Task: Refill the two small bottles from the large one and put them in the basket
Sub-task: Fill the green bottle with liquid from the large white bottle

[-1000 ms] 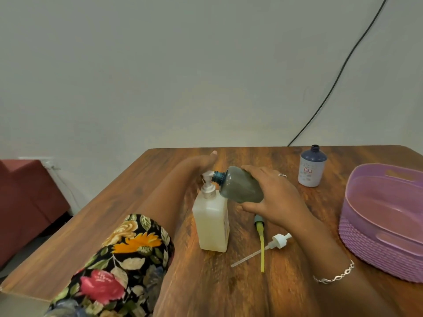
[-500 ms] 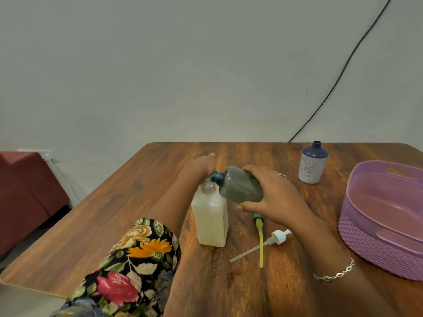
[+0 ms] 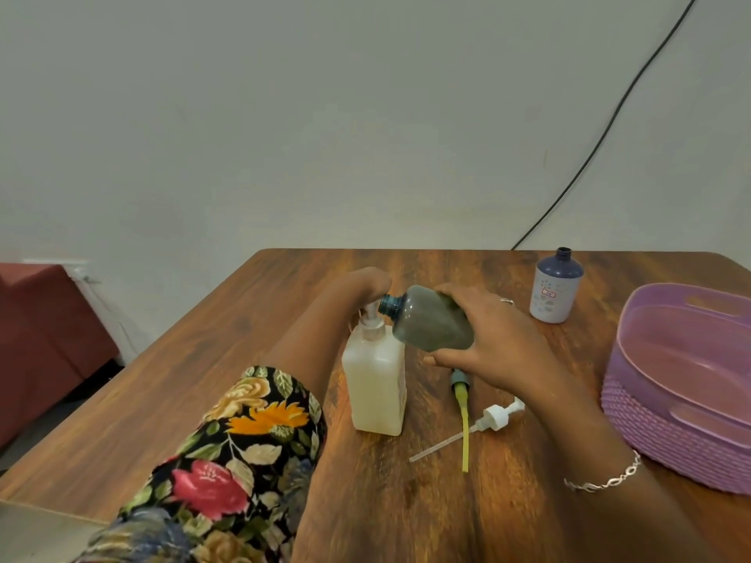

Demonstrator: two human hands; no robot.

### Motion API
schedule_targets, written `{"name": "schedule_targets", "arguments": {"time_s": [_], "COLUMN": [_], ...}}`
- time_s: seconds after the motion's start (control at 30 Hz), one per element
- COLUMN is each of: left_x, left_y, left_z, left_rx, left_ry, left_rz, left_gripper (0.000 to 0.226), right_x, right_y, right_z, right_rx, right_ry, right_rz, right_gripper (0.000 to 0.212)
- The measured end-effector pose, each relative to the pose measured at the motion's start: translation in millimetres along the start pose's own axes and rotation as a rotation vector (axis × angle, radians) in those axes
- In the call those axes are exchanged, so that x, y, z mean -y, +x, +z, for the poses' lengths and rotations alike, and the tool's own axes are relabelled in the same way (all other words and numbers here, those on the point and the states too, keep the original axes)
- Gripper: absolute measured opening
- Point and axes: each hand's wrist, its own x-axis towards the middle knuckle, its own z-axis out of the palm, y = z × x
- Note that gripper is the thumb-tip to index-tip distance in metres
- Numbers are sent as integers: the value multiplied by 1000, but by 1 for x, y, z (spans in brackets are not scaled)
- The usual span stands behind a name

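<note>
The large white pump bottle [image 3: 376, 384] stands mid-table. My left hand [image 3: 357, 284] rests on top of its pump head [image 3: 370, 314]; the fingers are hidden behind the hand. My right hand [image 3: 493, 339] grips a small grey-green bottle [image 3: 428, 325], tilted on its side with its open blue neck right at the pump's spout. A second small bottle [image 3: 556, 288], blue-topped with a white label and uncapped, stands upright at the back right. The purple basket [image 3: 650, 416] sits at the right edge with nothing in it.
Two loose pump tops lie in front of the large bottle: one with a yellow-green tube [image 3: 462, 416] and a white one [image 3: 493, 418] with a clear tube. A black cable [image 3: 601, 128] runs down the wall. A red seat [image 3: 44, 339] stands left of the table.
My left hand has dropped from above the pump onto its head. My right hand kept the small bottle's neck at the spout.
</note>
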Motion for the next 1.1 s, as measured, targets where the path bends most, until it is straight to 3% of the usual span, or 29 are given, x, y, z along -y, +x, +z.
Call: {"name": "schedule_targets", "arguments": {"time_s": [0.2,0.3,0.4,0.43,0.5,0.63,0.8,0.93,1.03,1.1], "left_x": [3,0,2,2,0,1,7,7,11,11], "left_y": [6,-2,-8,-8,-7,0,2,1,-5,-9], "left_z": [6,-1,-11,-12,-10,0,9,4,-2,-4], "left_rx": [-20,48,124,118,118,22,-83,-3,99,132], "left_ry": [73,-59,-121,-147,-176,-222,-64,-128,-356,-335], "left_rz": [61,32,-22,-15,-30,28,8,21,-31,-66], "left_gripper": [36,21,69,75,72,45,34,25,40,54], "right_x": [-1,0,2,3,4,2,1,-2,-2,-2], "right_y": [-2,-3,0,0,0,-1,-3,-4,-3,-3], "right_z": [6,3,-2,-3,-4,-2,5,3,-2,-3], "right_rx": [1,-7,1,4,5,18,31,57,57,48], "right_ry": [-10,38,39,37,31,-2,-41,35,77,74], "right_rz": [10,15,6,3,-5,-1,0,-2,-13,-20], "right_gripper": [77,79,80,80,80,79,78,76,75,76]}}
